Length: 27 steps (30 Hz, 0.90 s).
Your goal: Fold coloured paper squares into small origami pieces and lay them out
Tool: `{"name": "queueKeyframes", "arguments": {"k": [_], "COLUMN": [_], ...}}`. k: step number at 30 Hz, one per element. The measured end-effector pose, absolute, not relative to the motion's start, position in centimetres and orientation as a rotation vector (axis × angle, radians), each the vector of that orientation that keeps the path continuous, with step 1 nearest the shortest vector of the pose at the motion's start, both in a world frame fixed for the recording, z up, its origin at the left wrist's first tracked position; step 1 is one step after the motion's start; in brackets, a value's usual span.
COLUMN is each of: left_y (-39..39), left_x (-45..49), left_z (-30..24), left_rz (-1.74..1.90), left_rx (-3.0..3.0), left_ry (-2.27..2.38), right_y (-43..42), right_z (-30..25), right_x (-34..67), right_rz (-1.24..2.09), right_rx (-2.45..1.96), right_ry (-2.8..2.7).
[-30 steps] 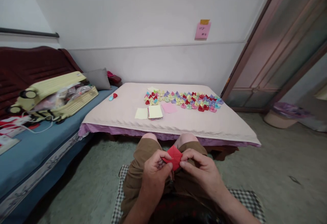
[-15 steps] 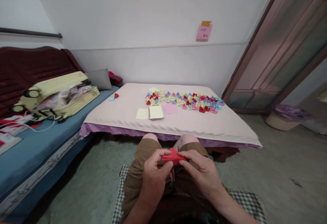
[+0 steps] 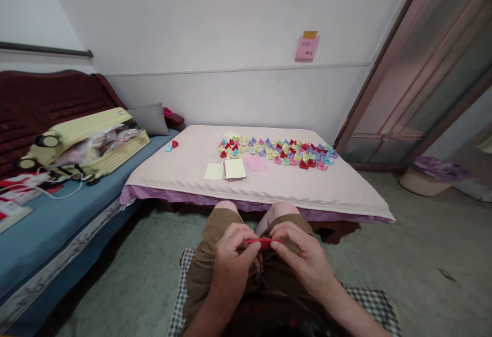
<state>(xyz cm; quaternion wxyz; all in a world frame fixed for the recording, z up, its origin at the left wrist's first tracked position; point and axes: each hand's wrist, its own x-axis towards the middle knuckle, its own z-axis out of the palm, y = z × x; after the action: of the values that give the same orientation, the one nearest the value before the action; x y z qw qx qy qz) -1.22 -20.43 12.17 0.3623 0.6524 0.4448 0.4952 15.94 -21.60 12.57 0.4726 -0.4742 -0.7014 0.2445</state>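
A piece of folded red paper [image 3: 265,243] is held over my lap, seen nearly edge-on as a thin strip. My left hand [image 3: 233,255] pinches its left end between thumb and fingers. At the right end, the thumb and fingers of my right hand [image 3: 303,255] grip it the same way. Beyond my knees, many small folded paper pieces [image 3: 277,148] in several colours lie in a cluster on the covered table or bed [image 3: 172,168]. Nearer me are a stack of yellow paper squares [image 3: 234,169], a single yellow sheet [image 3: 213,171] and pink sheets [image 3: 255,163].
Two small folded pieces [image 3: 175,144] lie apart at the far left of the cover. On the blue-covered couch [image 3: 96,183] rests an open yellow suitcase [image 3: 88,122]. A lined bin [image 3: 423,178] stands at the right. A pink note [image 3: 307,47] hangs on the wall.
The red paper has gone from showing a raised peak to a flatter, nearly edge-on strip. Both hands keep their hold at its ends, with fingers slightly shifted.
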Motion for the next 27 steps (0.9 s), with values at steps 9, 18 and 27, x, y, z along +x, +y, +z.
{"name": "queueKeyframes", "arguments": {"k": [9, 18, 27], "left_y": [-20.3, -19.7, -19.0], "left_x": [-0.7, -0.5, -0.6], "left_z": [12.0, 10.4, 8.9], "left_rz": [1.104, 1.044, 1.118], "left_rx": [1.31, 1.244, 1.104], "left_ry": [1.009, 0.984, 0.927], "right_y": [-21.6, -21.4, -21.8], "right_z": [12.4, 12.5, 12.3], "right_x": [15.4, 15.5, 15.6], "right_rz": [0.863, 1.154, 1.008], "right_rx": [-1.23, -1.207, -1.18], "right_ry": [-1.68, -1.352, -1.459]}}
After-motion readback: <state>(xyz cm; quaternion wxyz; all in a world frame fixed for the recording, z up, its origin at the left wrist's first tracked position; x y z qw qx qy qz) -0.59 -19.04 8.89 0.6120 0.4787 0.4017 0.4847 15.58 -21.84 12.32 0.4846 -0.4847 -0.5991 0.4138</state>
